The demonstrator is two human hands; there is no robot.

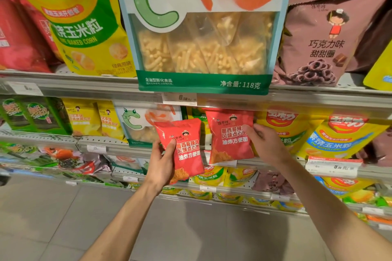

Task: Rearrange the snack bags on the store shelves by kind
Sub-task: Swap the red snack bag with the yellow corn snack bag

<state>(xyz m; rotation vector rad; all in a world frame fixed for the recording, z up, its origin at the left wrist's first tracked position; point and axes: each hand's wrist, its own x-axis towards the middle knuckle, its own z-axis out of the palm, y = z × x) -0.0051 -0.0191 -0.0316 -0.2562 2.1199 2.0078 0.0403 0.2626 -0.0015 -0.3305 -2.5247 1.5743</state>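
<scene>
Red bags (182, 150) (230, 135) upright, long axes vertical.

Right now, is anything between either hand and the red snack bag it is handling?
No. The left hand already grips one red bag in front of the shelf; the right hand holds the other red bag at the shelf edge.

Two bare forearms rose from the lower edge of the view, unsleeved as far as they showed. The left hand (161, 163) and the right hand (267, 144) wore no gloves, rings, watch or bands; the fingernails were short and plain.
</scene>
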